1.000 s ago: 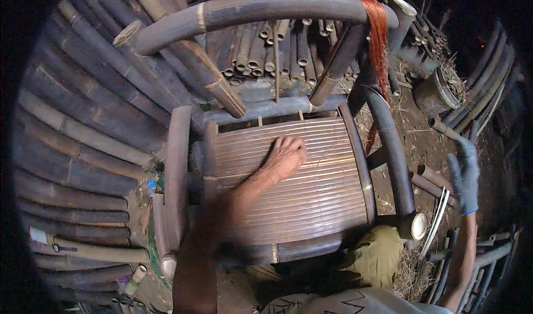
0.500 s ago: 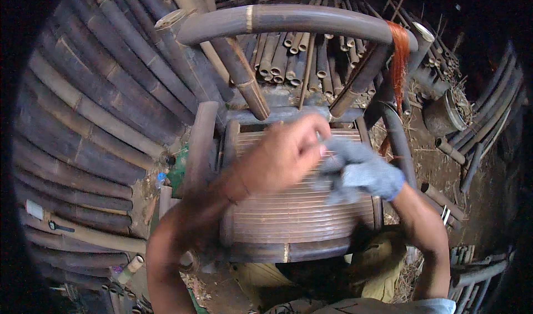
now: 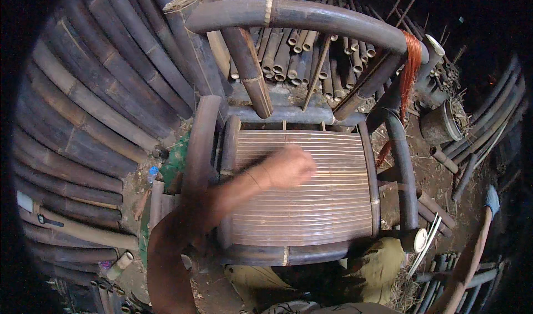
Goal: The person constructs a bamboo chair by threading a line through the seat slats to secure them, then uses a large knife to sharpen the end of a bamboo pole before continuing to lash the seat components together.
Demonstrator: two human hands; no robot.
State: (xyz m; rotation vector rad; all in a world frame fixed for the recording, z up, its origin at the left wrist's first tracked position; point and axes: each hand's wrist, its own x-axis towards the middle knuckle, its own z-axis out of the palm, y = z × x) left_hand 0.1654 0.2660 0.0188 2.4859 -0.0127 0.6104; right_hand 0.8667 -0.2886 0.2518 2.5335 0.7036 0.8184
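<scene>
A dark bamboo chair (image 3: 252,254) stands in front of me, its slatted seat (image 3: 311,214) made of thin bamboo strips. Over the middle of the seat my left hand (image 3: 291,167) is closed in a fist, slightly blurred. Whatever lies inside its fingers is hidden. My right hand (image 3: 491,198), in a grey-blue glove, is stretched far out to the right, away from the chair. It looks too small there to make out its fingers. A bundle of orange-red cord (image 3: 410,64) hangs over the right end of the chair's top rail (image 3: 322,17).
Large dark bamboo poles (image 3: 83,111) line the left side. Cut bamboo pieces (image 3: 300,53) are piled behind the chair. A bucket (image 3: 438,125) sits at the right, with more poles (image 3: 494,119) beyond it. A watch (image 3: 50,220) lies on a pole at the left.
My right hand has swung from the seat's middle far out to the right. My left hand has stayed over the seat, slightly lower, and is closed. The view has shifted a little.
</scene>
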